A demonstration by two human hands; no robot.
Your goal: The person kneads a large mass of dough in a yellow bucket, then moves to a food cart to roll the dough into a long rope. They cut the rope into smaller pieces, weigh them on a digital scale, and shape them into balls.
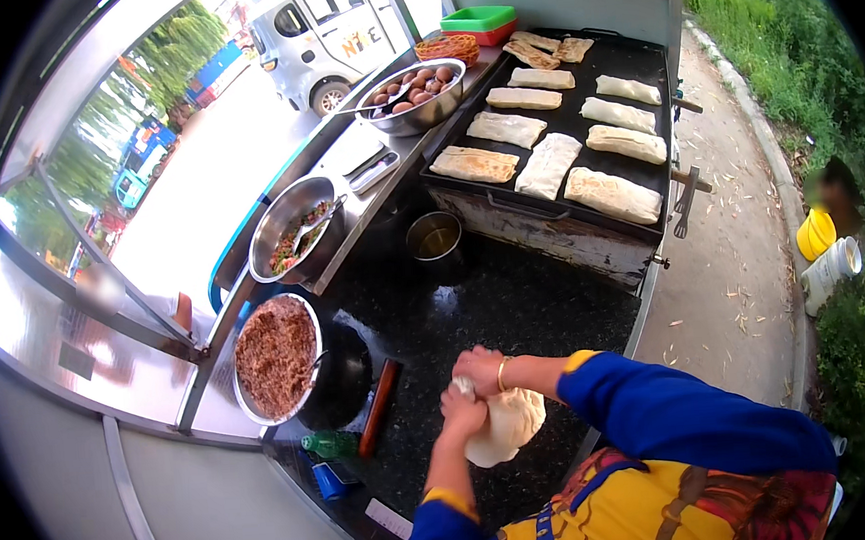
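My left hand [463, 411] and my right hand [480, 366] meet at the far end of a pale, filled piece of dough [505, 432] on the black speckled counter [547, 299]. The fingers of both hands pinch a small gathered bit of dough. A bracelet is on my right wrist. To the left of my hands lies a reddish-brown rolling pin [379, 408]. Farther left stands a metal bowl of minced filling [277, 356], and beyond it a steel bowl of chopped vegetable mix [298, 234] with a spoon in it.
A black griddle [564, 114] with several flat filled breads [611, 194] stands at the far right. Near the far counter edge are a pot of oil [434, 236] and a bowl of brown eggs [416, 94]. A green bottle [329, 444] and a blue cup [331, 480] lie at the left.
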